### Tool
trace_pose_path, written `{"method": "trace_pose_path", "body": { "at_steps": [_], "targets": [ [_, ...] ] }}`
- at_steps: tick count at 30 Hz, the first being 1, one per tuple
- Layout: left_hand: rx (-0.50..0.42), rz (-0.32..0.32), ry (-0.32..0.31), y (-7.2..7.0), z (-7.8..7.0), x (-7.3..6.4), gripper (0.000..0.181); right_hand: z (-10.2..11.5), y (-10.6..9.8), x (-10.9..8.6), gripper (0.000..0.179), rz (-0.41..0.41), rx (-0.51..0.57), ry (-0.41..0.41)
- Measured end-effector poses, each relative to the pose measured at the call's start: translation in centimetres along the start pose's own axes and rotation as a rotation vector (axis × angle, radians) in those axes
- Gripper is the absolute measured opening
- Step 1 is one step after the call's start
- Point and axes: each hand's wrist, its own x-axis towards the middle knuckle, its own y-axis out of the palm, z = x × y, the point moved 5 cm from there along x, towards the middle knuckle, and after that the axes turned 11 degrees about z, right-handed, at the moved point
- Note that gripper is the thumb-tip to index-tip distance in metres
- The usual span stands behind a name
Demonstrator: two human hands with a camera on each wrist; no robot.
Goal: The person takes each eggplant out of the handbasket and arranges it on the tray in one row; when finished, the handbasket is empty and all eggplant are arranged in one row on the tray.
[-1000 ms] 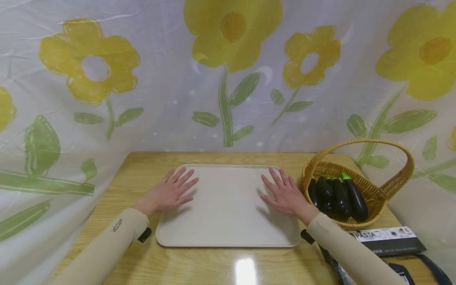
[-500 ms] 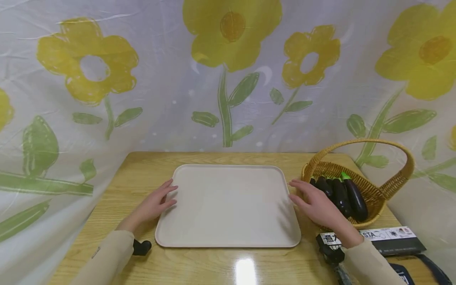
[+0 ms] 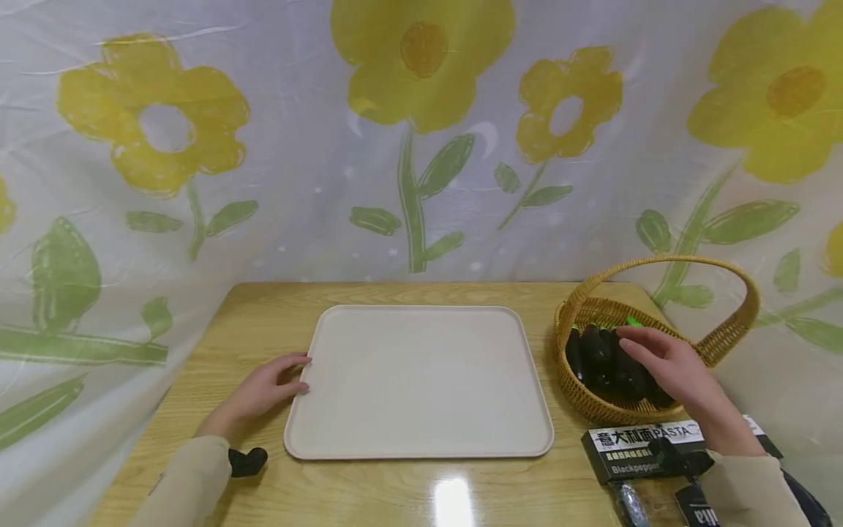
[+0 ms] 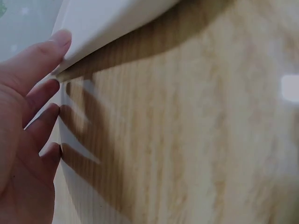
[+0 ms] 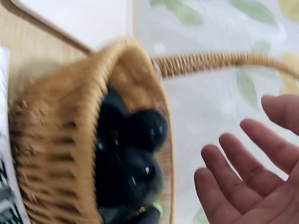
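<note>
At the left edge of the white rectangular tray (image 3: 421, 380), my left hand (image 3: 260, 391) reaches in with thumb and fingertips at the rim. In the left wrist view the thumb (image 4: 53, 49) overlaps the tray's edge (image 4: 110, 35); whether it presses there I cannot tell. My right hand (image 3: 678, 369) hovers over the wicker basket (image 3: 573, 384), fingers apart and holding nothing. Several dark, glossy eggplants (image 3: 596, 351) lie in the basket, partly hidden behind that hand. The right wrist view shows relaxed fingers (image 5: 254, 175) beside the basket's opening, apart from the eggplants (image 5: 135, 172).
A black-and-white pasta box (image 3: 622, 457) lies in front of the basket, with dark packets (image 3: 698, 505) nearer the person. The basket's tall handle (image 3: 665, 260) arches above it. A flower-patterned cloth (image 3: 296, 183) hangs behind the wooden table (image 3: 356, 487).
Both hands were spread over the tray. The right hand has moved right, over the basket; the left has drawn back to the tray's left edge.
</note>
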Motion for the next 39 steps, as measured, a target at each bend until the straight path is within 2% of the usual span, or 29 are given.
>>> {"method": "trace_pose_path", "body": {
  "at_steps": [5,9,17,25,34,39],
  "targets": [
    [-0.002,0.010,-0.020,-0.1,0.1,-0.1,0.050,-2.0,-1.9,0.7,0.064,-0.064,0.026,0.067],
    [-0.006,0.022,-0.040,-0.1,0.1,0.0,0.051,-3.6,-2.6,1.4,0.069,-0.064,0.044,0.134],
    [0.004,0.028,-0.037,-0.1,0.1,0.1,0.052,-5.4,-2.8,3.0,0.075,0.011,0.079,0.166],
    [0.013,0.033,-0.042,-0.1,0.2,0.0,0.053,-5.8,-2.3,4.4,0.076,0.122,0.142,0.178],
    [0.004,0.039,-0.048,-0.2,0.3,-0.1,0.054,-5.9,-1.0,4.9,0.076,0.214,0.127,0.158],
    [0.007,0.044,-0.050,-0.2,0.2,-0.1,0.054,-5.9,-0.4,4.7,0.076,0.264,0.080,0.158]
  ]
}}
